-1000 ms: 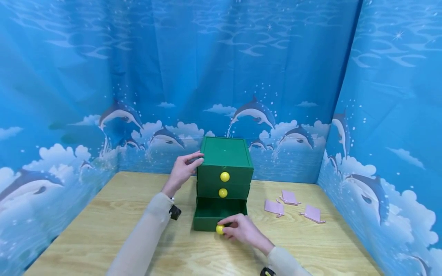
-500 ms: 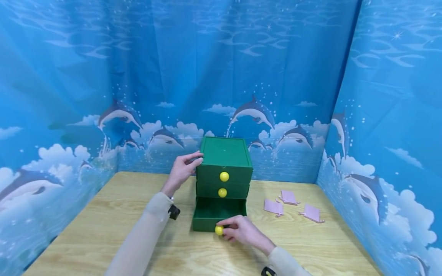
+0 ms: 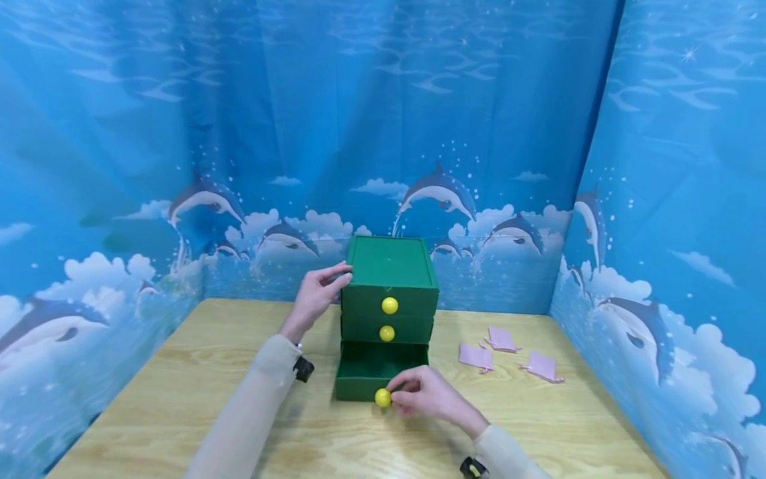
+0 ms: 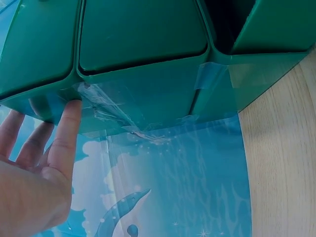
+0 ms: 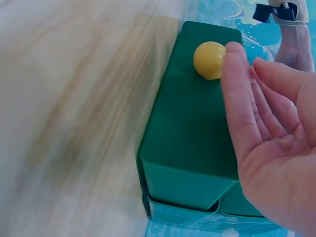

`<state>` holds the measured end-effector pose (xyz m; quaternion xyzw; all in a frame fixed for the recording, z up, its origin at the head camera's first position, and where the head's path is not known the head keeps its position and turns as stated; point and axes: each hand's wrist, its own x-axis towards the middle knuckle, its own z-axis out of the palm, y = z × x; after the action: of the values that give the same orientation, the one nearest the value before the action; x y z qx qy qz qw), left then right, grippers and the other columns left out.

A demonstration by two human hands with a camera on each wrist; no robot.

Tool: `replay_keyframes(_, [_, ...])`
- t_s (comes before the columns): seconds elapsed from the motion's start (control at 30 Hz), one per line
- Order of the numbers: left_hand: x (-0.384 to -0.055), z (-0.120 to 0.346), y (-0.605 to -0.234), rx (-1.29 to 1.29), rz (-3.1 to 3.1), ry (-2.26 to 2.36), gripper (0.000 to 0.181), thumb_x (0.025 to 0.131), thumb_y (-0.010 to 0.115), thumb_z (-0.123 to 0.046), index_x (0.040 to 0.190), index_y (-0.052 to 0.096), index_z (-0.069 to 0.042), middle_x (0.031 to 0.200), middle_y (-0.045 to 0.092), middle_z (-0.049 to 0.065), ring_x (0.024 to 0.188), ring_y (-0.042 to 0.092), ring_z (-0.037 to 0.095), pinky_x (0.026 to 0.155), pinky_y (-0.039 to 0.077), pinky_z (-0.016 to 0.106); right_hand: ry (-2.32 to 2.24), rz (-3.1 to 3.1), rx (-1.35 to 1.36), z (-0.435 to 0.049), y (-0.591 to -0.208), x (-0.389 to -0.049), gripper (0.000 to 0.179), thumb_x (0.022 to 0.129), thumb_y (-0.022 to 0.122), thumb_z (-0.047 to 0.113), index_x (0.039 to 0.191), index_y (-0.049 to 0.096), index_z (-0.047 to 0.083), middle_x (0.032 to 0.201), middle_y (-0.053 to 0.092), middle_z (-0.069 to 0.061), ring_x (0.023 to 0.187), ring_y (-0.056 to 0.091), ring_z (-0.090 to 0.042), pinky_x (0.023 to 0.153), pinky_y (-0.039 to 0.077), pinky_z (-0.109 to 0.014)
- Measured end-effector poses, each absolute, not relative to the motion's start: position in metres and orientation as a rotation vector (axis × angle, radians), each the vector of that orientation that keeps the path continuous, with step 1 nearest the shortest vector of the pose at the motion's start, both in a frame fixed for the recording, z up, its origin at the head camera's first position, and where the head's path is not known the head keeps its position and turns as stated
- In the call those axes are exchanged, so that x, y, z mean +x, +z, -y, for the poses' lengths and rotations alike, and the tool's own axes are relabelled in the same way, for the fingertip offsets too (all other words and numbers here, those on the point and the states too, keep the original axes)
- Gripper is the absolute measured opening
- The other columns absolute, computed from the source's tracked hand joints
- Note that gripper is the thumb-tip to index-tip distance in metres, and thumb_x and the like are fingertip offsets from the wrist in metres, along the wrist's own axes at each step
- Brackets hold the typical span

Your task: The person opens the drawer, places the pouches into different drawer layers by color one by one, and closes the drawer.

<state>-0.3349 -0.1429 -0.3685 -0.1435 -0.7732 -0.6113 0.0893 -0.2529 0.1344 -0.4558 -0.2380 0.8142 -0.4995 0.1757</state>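
A green drawer cabinet (image 3: 391, 263) stands on the wooden table, with its bottom drawer (image 3: 356, 389) pulled out. The upper two drawers are closed. My left hand (image 3: 314, 293) steadies the cabinet's left side near the top; in the left wrist view its fingertips (image 4: 72, 111) touch the green side wall. Beside the bottom drawer's round yellow knob (image 5: 208, 60) is my right hand (image 3: 431, 398). Its fingers are fairly straight in the right wrist view, close to the knob and not wrapped round it. Nothing shows in the visible part of the drawer.
Three small pink drawstring pouches (image 3: 475, 357) lie on the table (image 3: 179, 372) to the right of the cabinet. Blue dolphin-print curtains (image 3: 299, 133) hang behind and at the sides. Clear tape (image 4: 113, 106) runs along the cabinet's side.
My right hand has loosened from the knob and shifted slightly to the right. The left hand and the pulled-out drawer look the same.
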Motion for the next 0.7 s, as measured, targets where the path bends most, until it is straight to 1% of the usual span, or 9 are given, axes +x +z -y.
replay_keyframes(0.13, [-0.336,0.144,-0.369,-0.437,2.304,-1.831,0.043,0.097,0.06,-0.043,0.134,0.061,-0.022,0.155,0.041,0.001,0.128,0.053,0.022,0.09,0.053,0.048,-1.427,-2.38,-0.664,-0.136,-0.451,-0.255,0.014,0.092,0.069,0.018,0.1,0.073,0.007,0.08,0.072,-0.011,0.058,0.066,-0.018,0.054,0.057,-0.035])
replay_keyframes(0.2, [-0.336,0.144,-0.369,-0.431,2.299,-1.83,0.042,0.096,0.06,-0.043,0.134,0.062,-0.023,0.155,0.041,0.001,0.127,0.054,0.022,0.088,0.053,0.048,-1.457,-2.394,-0.662,-0.137,-0.449,-0.256,0.016,0.092,0.069,0.021,0.1,0.072,0.008,0.077,0.071,-0.009,0.054,0.063,-0.016,0.048,0.053,-0.033])
replay_keyframes(0.3, [-0.336,0.144,-0.369,-0.431,2.29,-1.823,0.041,0.097,0.06,-0.042,0.133,0.062,-0.023,0.155,0.042,0.003,0.123,0.056,0.022,0.085,0.054,0.045,-1.529,-2.407,-0.651,-0.142,-0.447,-0.26,0.021,0.092,0.069,0.026,0.103,0.071,0.007,0.074,0.068,-0.006,0.051,0.058,-0.014,0.043,0.045,-0.026])
replay_keyframes(0.4, [-0.336,0.143,-0.369,-0.429,2.289,-1.82,0.042,0.097,0.06,-0.042,0.133,0.062,-0.022,0.155,0.042,0.003,0.122,0.056,0.023,0.084,0.054,0.044,-1.613,-2.424,-0.62,-0.149,-0.448,-0.267,0.025,0.093,0.068,0.026,0.105,0.071,0.005,0.072,0.066,-0.007,0.052,0.055,-0.011,0.044,0.044,-0.024])
replay_keyframes(0.57, [-0.336,0.143,-0.37,-0.43,2.298,-1.813,0.043,0.096,0.06,-0.044,0.134,0.062,-0.023,0.155,0.041,0.003,0.124,0.055,0.022,0.085,0.055,0.041,-1.739,-2.449,-0.558,-0.16,-0.45,-0.278,0.027,0.093,0.069,0.026,0.106,0.07,0.002,0.07,0.065,-0.005,0.053,0.053,-0.011,0.05,0.047,-0.025])
replay_keyframes(0.7, [-0.337,0.143,-0.37,-0.436,2.298,-1.806,0.043,0.096,0.06,-0.045,0.133,0.062,-0.024,0.155,0.041,0.003,0.123,0.056,0.023,0.083,0.055,0.038,-1.748,-2.468,-0.524,-0.167,-0.453,-0.285,0.027,0.093,0.069,0.026,0.105,0.07,0.002,0.069,0.064,-0.003,0.054,0.053,-0.013,0.046,0.041,-0.021])
